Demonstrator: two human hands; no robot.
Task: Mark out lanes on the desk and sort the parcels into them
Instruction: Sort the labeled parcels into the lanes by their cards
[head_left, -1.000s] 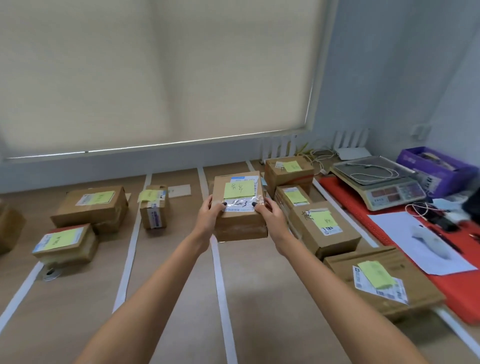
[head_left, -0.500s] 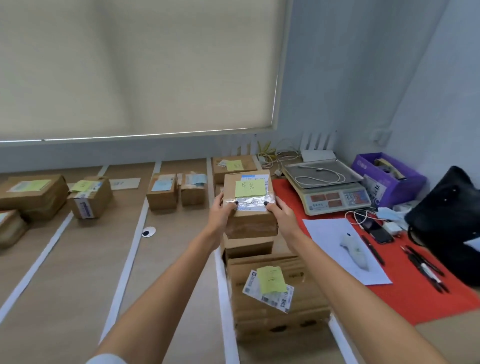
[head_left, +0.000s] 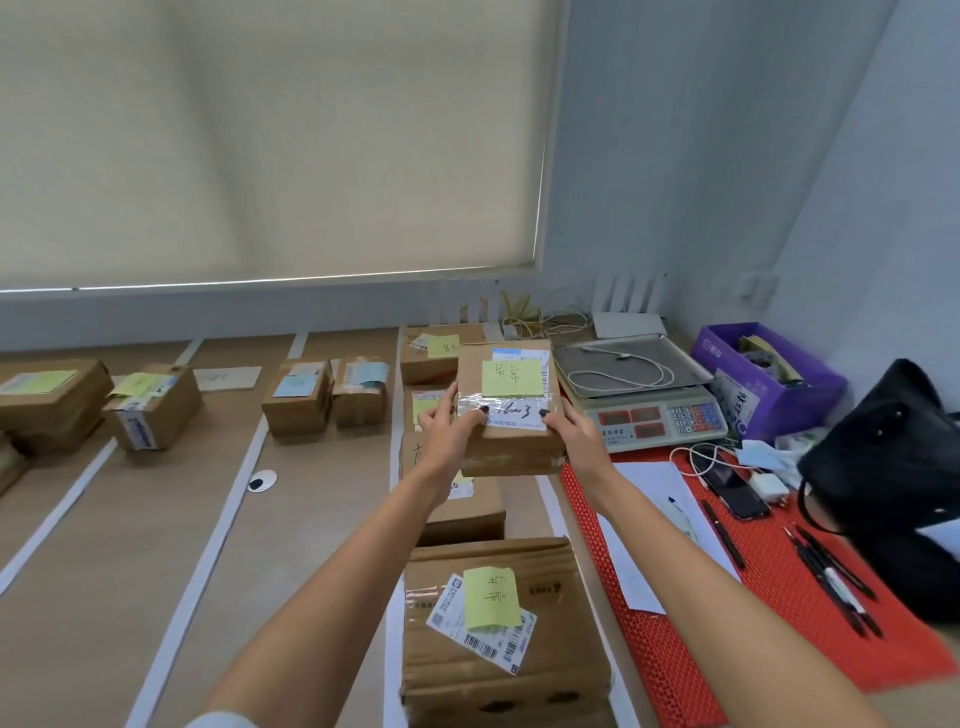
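Cardboard parcel (head_left: 511, 410), yellow note up so we can read it: left hand (head_left: 448, 434) and right hand (head_left: 574, 439) clasp its sides, carried above the desk's (head_left: 322, 499) rightmost taped lane (head_left: 470, 519), beside the scale (head_left: 639, 395).

A yellow sticky note (head_left: 511, 378) carrying two handwritten characters, too blurred to read surely, is sitting on the held parcel (head_left: 511, 415); a scrawl resembling "4bm3" is showing on its white label (head_left: 511, 414); other labels are staying illegible
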